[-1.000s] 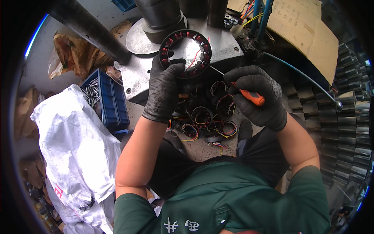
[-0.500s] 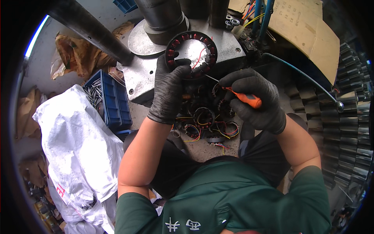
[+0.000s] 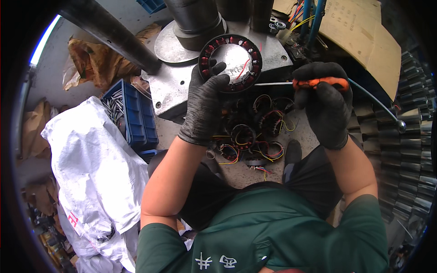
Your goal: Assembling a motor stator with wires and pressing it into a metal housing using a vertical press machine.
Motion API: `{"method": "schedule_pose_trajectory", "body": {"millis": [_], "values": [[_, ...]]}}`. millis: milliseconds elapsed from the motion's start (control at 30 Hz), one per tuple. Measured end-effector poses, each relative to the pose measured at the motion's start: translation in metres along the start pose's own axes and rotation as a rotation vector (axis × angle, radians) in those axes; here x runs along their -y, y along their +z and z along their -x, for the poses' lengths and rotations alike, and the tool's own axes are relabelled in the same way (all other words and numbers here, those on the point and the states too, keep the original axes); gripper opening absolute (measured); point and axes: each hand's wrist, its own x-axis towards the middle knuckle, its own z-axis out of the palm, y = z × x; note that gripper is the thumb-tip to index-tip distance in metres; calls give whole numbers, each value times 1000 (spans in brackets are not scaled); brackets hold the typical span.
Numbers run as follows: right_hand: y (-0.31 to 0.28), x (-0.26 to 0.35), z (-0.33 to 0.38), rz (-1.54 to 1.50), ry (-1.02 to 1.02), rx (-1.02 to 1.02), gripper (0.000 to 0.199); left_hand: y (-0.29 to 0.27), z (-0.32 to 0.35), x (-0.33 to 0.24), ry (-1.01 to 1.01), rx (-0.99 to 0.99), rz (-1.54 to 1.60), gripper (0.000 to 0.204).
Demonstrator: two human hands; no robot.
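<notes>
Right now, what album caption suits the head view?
A black-gloved left hand holds a round black ring with red coils; the black-gloved right hand grips an orange-handled, metal-shafted tool.

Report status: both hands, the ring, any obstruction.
Left hand grips ring. Right hand holds screwdriver, shaft toward ring. Red wire shows across ring's opening. Tip contact unclear.

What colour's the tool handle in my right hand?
The handle is mostly orange, clearest in the head view.
</notes>
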Motion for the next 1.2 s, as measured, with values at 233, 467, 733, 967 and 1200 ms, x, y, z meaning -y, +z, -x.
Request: {"method": "schedule_pose_trajectory", "body": {"millis": [233, 467, 733, 967, 1200], "values": [[-14, -9, -15, 114, -33, -205, 22, -15, -8, -1, 6, 23, 55, 71], [-53, -56, -45, 640, -31, 8, 38, -10, -7, -16, 134, 3, -63, 77], [-52, -113, -73, 1131, -118, 222, 28, -18, 5, -26, 175, -49, -100, 78], [-70, -156, -110, 1327, -301, 169, 36, -16, 6, -25, 249, 91, -33, 82], [-25, -114, -111, 728, -229, -106, 29, -5, 15, -32, 208, 45, -132, 83]]}}
